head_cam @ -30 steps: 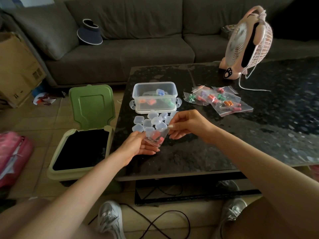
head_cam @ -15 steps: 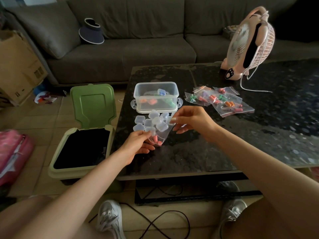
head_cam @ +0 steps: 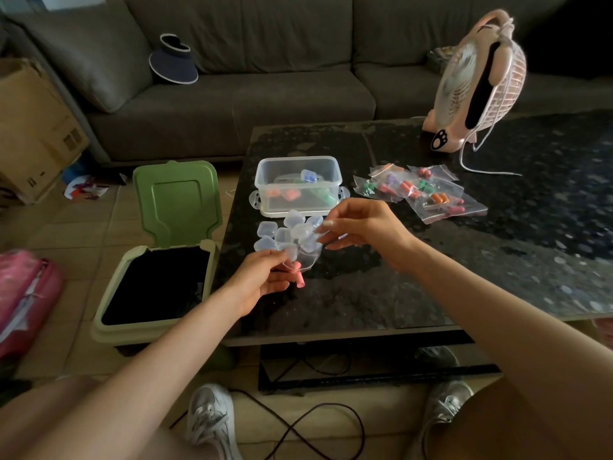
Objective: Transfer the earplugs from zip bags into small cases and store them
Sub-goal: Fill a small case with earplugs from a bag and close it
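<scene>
Both hands hold one clear zip bag (head_cam: 306, 257) above the dark table. My left hand (head_cam: 262, 280) pinches its lower edge and my right hand (head_cam: 361, 227) pinches its upper corner, so the bag is tilted. Two pink earplugs (head_cam: 297, 272) show at the bag's lower end, one hanging below my left fingers. Several small clear cases (head_cam: 282, 232) lie in a cluster just behind the bag. Behind them stands a clear storage box (head_cam: 298, 185) with a few filled cases inside. More zip bags of coloured earplugs (head_cam: 421, 192) lie to the right.
A green bin (head_cam: 156, 280) with its lid up stands on the floor left of the table (head_cam: 464, 260). A pink fan (head_cam: 477, 84) stands at the table's back, its cord trailing. A sofa runs behind; a cardboard box sits far left. My feet and a cable are under the table's near edge.
My right hand has lifted the bag's upper corner up and to the right, tipping the bag. The pink earplugs have slid down toward my left fingers.
</scene>
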The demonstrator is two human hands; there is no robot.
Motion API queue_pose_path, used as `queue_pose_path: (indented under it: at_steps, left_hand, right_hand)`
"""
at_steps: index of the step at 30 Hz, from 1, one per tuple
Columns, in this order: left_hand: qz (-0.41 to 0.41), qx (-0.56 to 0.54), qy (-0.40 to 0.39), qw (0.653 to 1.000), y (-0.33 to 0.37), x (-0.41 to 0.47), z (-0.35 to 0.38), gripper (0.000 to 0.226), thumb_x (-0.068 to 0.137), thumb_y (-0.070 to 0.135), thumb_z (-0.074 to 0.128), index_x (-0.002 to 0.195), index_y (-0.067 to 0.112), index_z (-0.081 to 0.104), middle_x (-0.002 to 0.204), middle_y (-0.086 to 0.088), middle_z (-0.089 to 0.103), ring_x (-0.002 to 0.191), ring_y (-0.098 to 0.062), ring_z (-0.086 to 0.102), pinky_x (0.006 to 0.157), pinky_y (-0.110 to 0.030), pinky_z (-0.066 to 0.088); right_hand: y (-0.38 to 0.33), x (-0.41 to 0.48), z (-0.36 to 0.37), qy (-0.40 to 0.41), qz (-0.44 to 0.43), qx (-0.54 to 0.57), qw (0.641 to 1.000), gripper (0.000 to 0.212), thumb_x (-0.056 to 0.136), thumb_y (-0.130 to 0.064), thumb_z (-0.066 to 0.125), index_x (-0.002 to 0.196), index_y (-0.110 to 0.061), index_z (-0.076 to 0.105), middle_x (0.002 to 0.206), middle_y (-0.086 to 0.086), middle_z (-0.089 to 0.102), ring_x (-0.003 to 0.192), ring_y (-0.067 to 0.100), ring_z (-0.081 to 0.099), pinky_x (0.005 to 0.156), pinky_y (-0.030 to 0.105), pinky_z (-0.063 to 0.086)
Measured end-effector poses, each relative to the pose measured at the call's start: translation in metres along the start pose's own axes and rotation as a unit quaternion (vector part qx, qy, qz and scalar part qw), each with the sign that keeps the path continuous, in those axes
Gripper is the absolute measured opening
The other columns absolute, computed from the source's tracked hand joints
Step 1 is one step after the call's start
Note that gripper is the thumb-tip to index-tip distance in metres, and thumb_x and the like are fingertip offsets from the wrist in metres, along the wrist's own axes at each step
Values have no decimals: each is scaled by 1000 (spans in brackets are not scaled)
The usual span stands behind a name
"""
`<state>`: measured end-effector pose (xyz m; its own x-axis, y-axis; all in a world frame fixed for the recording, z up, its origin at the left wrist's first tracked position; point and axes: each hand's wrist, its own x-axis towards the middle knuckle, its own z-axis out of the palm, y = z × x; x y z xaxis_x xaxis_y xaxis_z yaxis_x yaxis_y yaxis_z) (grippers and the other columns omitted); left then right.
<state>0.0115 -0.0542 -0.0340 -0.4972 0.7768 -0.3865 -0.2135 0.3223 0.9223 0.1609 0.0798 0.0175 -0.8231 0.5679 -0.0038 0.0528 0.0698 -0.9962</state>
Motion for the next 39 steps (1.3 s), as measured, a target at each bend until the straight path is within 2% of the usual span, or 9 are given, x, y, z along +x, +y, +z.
queue_pose_path:
  at_steps: [8,12,16,18,22,27,30,35,39]
  left_hand:
    - [25,-201,-48,978,14,-6,-10,19,96,12,46,86,5,60,65,-3,68,58,-11,67,52,-19,53]
    - [60,-208,-42,975,22,-6,-22,22,96,15,45,77,10,56,68,-3,63,61,-12,63,58,-22,55]
    - [121,-24,-13,992,21,-6,-37,32,94,26,51,64,15,48,62,1,52,59,-10,53,64,-24,48]
    - [138,57,22,989,18,-6,-41,29,92,24,56,66,13,49,62,0,53,59,-11,53,64,-24,47]
    - [156,182,84,967,12,-2,-45,20,89,17,62,77,11,48,68,-3,53,59,-12,55,56,-20,47]
    - [187,332,118,917,2,4,-52,24,84,24,69,83,11,49,73,-7,61,68,-25,66,67,-39,52]
    - [195,401,144,884,1,6,-54,24,82,28,70,88,15,52,77,1,59,73,-19,60,73,-41,49]
    - [181,447,142,865,-2,8,-56,19,80,32,71,86,19,58,86,6,59,85,-18,60,76,-38,49]
    - [265,460,210,821,-4,11,-52,48,73,36,77,110,14,54,110,-3,52,100,-17,54,84,-35,47]
  right_hand:
    - [-6,5,3,-27,-32,69,997,8,88,-4,59,87,4,61,90,18,71,83,29,70,75,35,59]
    - [-7,16,10,42,-29,1,999,13,91,-13,59,92,-1,64,91,15,71,75,26,69,69,35,60]
    - [17,35,19,113,-58,-367,922,16,87,-20,64,102,-15,69,98,2,68,87,17,62,74,32,52]
    - [28,41,25,102,-66,-459,880,23,86,-22,64,108,-21,67,106,4,63,101,21,55,79,31,46]
    - [39,47,34,56,-69,-521,849,34,88,-22,60,122,-25,61,124,7,57,117,27,44,95,41,42]
    - [43,51,41,63,-97,-560,821,30,91,-22,56,120,-25,60,123,5,57,113,26,45,91,35,35]
    - [47,52,45,55,-106,-577,808,25,90,-19,58,114,-22,62,118,6,58,112,26,45,89,34,34]
    - [48,52,46,68,-117,-527,839,23,86,-16,61,109,-18,64,111,6,62,107,26,50,83,30,37]
    - [27,48,49,74,-51,-290,953,16,83,-15,69,98,-12,67,99,2,68,90,15,60,76,24,49]
